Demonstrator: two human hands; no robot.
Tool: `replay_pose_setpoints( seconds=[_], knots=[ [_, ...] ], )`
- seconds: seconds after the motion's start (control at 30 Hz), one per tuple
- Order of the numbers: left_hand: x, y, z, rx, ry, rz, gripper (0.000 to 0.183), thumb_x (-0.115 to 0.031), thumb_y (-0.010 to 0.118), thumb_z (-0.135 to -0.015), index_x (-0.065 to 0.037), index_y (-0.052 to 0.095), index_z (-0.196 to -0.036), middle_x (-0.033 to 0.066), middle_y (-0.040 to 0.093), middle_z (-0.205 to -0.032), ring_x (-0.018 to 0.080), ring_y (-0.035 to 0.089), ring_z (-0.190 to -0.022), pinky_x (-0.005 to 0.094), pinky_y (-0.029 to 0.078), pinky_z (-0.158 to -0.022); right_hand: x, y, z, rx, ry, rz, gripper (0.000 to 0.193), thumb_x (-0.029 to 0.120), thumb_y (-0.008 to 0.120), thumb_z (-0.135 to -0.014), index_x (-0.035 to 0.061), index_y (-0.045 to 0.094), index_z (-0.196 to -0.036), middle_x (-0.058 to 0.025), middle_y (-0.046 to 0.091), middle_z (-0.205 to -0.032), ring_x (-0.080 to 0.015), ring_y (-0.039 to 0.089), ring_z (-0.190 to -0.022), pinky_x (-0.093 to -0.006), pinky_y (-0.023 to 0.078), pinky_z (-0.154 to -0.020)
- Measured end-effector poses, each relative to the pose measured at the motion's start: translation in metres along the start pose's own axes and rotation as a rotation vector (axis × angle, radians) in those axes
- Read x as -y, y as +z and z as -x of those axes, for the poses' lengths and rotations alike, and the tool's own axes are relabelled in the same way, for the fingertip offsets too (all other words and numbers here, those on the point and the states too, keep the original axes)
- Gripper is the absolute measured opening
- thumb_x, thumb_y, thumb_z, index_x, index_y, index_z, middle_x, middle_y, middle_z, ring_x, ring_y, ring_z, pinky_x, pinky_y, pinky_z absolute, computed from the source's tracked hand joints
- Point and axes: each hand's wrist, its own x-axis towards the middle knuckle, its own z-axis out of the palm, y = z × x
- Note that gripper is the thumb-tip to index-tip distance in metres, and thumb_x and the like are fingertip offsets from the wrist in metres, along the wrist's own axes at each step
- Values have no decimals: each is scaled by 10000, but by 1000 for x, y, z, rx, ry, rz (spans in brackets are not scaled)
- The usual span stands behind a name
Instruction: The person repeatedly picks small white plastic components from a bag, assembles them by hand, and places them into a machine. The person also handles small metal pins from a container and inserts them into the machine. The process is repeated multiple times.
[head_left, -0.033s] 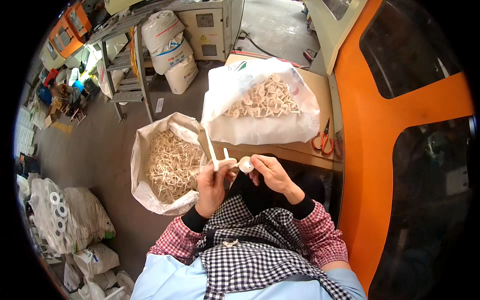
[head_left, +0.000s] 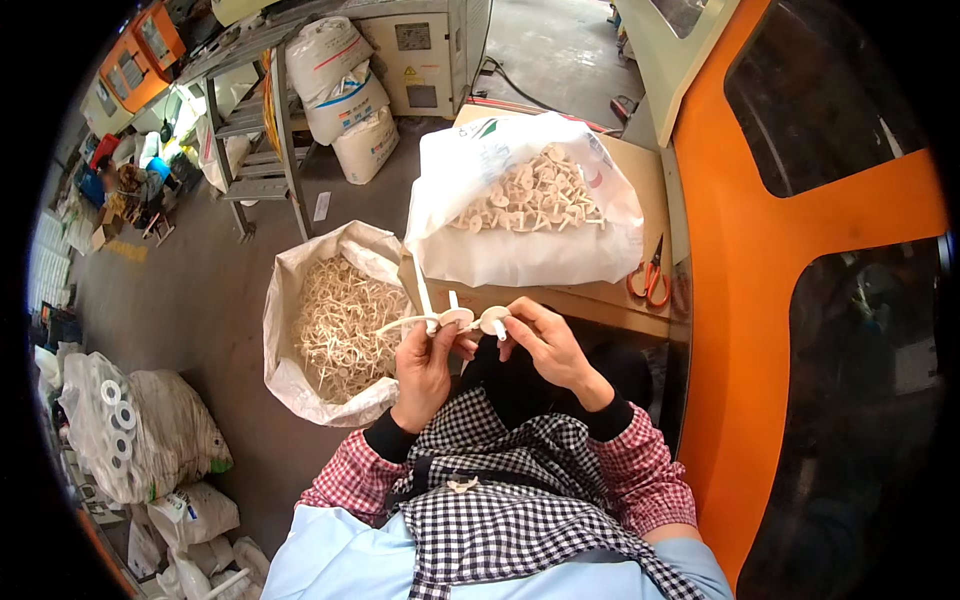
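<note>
Hands pinching two off-white stemmed plastic discs, clear of the tabletop's near edge.
The left hand (head_left: 424,372) pinches the left disc (head_left: 457,316); the right hand (head_left: 550,348) pinches the right disc (head_left: 491,318). The tabletop (head_left: 650,188) carries a white sack (head_left: 520,264) of similar parts, with red-handled scissors (head_left: 654,268) at its near-right corner. A sack of thin strips (head_left: 345,325) stands off its near-left corner.

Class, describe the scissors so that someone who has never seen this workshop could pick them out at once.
Start at the big orange machine along the right side of the view. Just left of it, a brown board bears an open white sack of pale stemmed discs. Beside that sack's near right corner lie the scissors, set apart from it by red-orange handles and dark blades.
</note>
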Motion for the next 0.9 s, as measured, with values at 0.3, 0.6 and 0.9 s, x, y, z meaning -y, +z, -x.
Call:
replay_pose_setpoints(
  seconds=[0.3,0.6,0.9],
  knots=[
    [-14,27,3,35,-7,48,174,-81,498,-914,5,472,-1063,83,594,-913,133,624,-774,228,530,-569,0,-1,24,-96,28,13,149,47,469,-915,-43,555,-996,-60,600,-778,-102,576,-659,-227,488,-615],
    [-8,31,5,-15,-9,34,133,-42,585,-860,-5,531,-975,50,611,-833,90,607,-741,195,504,-571,8,16,31,-187,-197,302,270,110,587,-857,-29,539,-1083,-90,608,-797,-116,571,-613,-237,476,-569],
    [-1,32,9,-30,-4,28,114,-4,614,-831,-23,555,-927,12,601,-842,67,582,-742,191,481,-656,14,31,38,-228,-296,667,384,120,639,-806,-35,486,-1122,-193,609,-848,-295,626,-661,-331,510,-568]
  ],
)
